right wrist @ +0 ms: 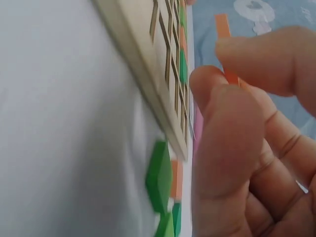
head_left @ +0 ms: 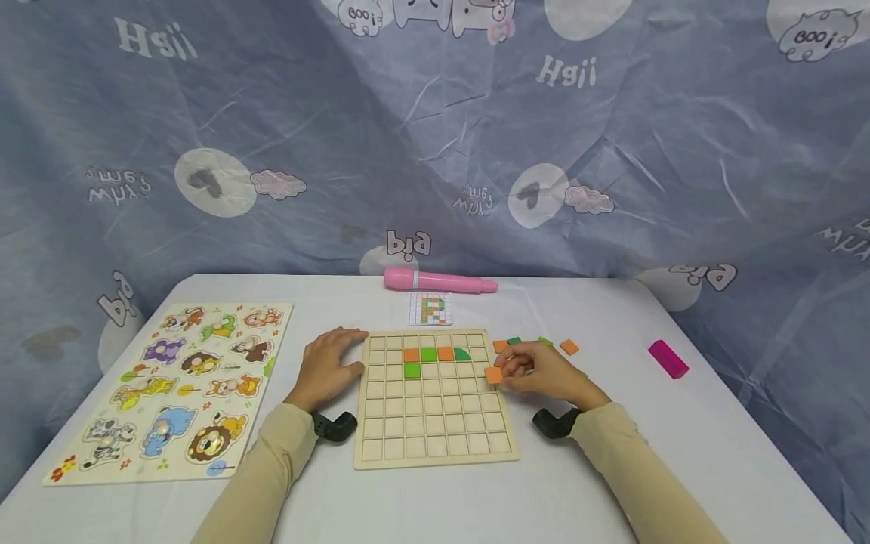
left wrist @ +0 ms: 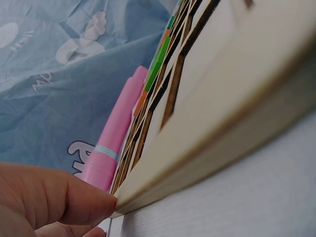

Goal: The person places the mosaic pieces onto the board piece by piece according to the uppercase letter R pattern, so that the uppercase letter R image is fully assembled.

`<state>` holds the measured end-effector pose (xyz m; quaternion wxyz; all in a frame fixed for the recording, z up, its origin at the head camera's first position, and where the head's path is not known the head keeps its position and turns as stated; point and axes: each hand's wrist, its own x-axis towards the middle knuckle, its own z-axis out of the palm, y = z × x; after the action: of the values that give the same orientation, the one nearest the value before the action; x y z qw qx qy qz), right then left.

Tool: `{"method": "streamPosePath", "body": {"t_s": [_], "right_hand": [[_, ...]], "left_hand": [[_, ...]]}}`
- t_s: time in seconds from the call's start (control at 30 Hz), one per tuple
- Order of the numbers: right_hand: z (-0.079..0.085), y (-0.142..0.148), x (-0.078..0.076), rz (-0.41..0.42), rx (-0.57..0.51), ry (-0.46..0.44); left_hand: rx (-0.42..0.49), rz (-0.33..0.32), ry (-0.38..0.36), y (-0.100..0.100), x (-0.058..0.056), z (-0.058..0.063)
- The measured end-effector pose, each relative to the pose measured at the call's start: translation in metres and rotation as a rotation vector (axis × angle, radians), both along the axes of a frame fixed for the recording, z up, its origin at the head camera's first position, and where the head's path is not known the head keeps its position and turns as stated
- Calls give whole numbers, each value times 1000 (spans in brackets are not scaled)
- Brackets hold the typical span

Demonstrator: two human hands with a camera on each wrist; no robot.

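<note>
A wooden grid board (head_left: 435,449) lies flat on the white table. Set in its upper cells are several tiles: orange and green squares, a dark green quarter-round tile (head_left: 462,353), and below them a green square tile (head_left: 411,370). My right hand (head_left: 544,370) pinches an orange square tile (head_left: 493,375) between thumb and fingers, above the board's right edge. In the right wrist view the held tile (right wrist: 223,27) appears edge-on. With fingertips at the board's upper left edge, my left hand (head_left: 329,368) touches the wood; the thumb (left wrist: 84,202) presses its side in the left wrist view.
Loose tiles (head_left: 569,347) lie right of the board, partly behind my right hand. Beyond the board are a pattern card (head_left: 430,309) and a pink marker (head_left: 442,282). An animal puzzle board (head_left: 265,355) lies left, a magenta block (head_left: 669,359) far right.
</note>
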<state>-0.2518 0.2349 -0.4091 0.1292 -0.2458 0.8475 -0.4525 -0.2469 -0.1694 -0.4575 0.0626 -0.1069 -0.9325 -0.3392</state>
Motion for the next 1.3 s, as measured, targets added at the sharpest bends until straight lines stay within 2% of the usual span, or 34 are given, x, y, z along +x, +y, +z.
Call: {"method": "streamPosePath", "body": {"t_s": [0.23, 0.73, 1.13, 1.3], "right_hand": [[0, -25, -1, 3, -25, -94], [-3, -77, -2, 33, -23, -168], [-4, -108, -1, 90, 59, -102], [-4, -118, 0, 90, 90, -87]], "left_hand": [[-3, 3, -9, 0, 0, 0], [-7, 8, -16, -2, 1, 0], [-12, 11, -8, -3, -2, -2], [-12, 8, -4, -1, -2, -2]]}}
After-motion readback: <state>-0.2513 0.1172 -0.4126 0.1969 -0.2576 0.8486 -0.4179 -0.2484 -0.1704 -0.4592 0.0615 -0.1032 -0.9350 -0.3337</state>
